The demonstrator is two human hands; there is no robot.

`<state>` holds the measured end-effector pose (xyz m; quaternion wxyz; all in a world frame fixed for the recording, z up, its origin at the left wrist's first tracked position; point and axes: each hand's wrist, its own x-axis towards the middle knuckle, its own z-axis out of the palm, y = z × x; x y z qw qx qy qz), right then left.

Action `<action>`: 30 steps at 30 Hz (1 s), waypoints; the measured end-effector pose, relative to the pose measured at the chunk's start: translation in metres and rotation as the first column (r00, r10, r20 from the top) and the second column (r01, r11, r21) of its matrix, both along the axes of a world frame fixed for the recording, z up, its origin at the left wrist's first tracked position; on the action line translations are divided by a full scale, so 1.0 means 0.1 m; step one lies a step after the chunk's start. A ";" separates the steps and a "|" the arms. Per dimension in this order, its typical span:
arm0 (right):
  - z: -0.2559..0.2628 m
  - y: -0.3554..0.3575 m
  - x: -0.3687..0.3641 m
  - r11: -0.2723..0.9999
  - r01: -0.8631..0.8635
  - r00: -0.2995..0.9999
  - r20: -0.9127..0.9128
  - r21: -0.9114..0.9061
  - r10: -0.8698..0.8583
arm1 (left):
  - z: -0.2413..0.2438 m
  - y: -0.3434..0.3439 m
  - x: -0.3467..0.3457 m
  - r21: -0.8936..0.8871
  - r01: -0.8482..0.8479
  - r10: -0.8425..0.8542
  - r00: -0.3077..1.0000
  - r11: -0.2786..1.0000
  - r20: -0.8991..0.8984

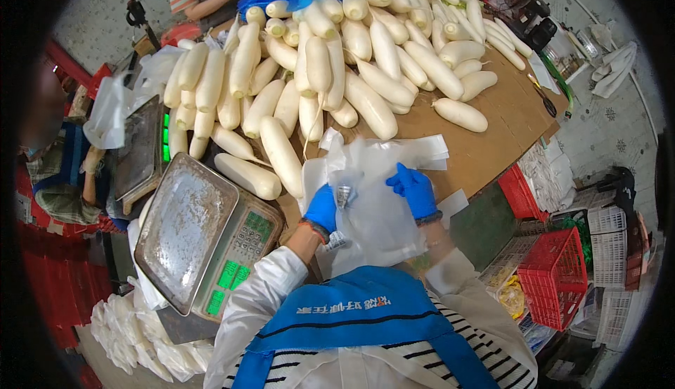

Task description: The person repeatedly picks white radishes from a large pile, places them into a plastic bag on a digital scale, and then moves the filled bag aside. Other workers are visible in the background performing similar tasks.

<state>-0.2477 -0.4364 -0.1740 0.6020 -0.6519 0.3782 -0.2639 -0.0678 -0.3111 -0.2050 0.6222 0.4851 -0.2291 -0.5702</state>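
My left hand [321, 210], in a blue glove, pinches the left part of a translucent plastic bag [377, 220]. The bag lies flat before me, over other bags on the cardboard-covered table [485, 167]. Two small printed labels show beside the left hand. My right hand [415, 191], gloved in blue too, rests over the bag's right side with its fingers partly curled. Whether those fingers grip the film cannot be told. Just beyond the bags lies a large heap of white radishes [369, 104], the nearest one [280, 152] almost touching the plastic.
A digital scale with a worn metal pan [184, 231] stands at my left, a second scale [140, 152] behind it. Filled white bags [132, 331] lie lower left. Red crates [553, 278] stand at right. Scissors [543, 96] lie near the table edge. People work at far left and beyond the heap.
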 end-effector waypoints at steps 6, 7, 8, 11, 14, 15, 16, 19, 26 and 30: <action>-0.71 -0.41 -0.09 0.949 -0.115 0.954 0.300 0.295 0.022 | 1.18 0.41 0.51 -0.049 -0.216 0.206 0.965 0.975 -0.163; -0.45 -0.34 -0.07 0.859 -0.193 0.925 0.379 0.475 -0.002 | 1.28 0.51 0.58 -0.082 -0.195 0.182 0.973 0.977 -0.146; -0.73 -0.44 -0.23 0.642 -0.489 0.699 0.706 0.590 -0.116 | 1.34 0.58 0.62 -0.108 -0.175 0.161 0.978 0.979 -0.131; -0.57 -0.30 -0.10 0.671 -0.591 0.628 0.778 0.447 0.035 | 1.37 0.82 0.58 -0.136 -0.123 0.109 0.988 0.983 -0.108; 0.37 0.05 0.24 0.856 -0.497 0.814 0.418 0.141 0.404 | 1.34 0.88 0.64 -0.167 -0.149 0.132 0.985 0.975 -0.107; 0.75 0.14 0.36 0.829 -0.555 0.789 0.364 0.074 0.495 | 1.33 0.89 0.68 -0.174 -0.160 0.144 0.984 0.972 -0.103; 0.94 0.18 0.41 0.807 -0.589 0.776 0.309 0.040 0.551 | 1.33 0.89 0.71 -0.182 -0.170 0.154 0.983 0.968 -0.098; 1.27 0.23 0.44 0.763 -0.646 0.750 0.158 -0.028 0.642 | 1.29 0.84 0.82 -0.203 -0.207 0.198 0.978 0.957 -0.065; 0.38 -0.17 0.10 0.973 -0.230 0.958 0.169 -0.018 0.230 | 1.47 0.90 0.94 -0.126 -0.583 0.592 0.751 0.802 0.292; 0.22 -0.08 0.09 0.957 -0.267 0.948 0.209 0.116 0.240 | 1.60 0.89 0.61 -0.168 -0.418 0.443 0.749 0.893 0.493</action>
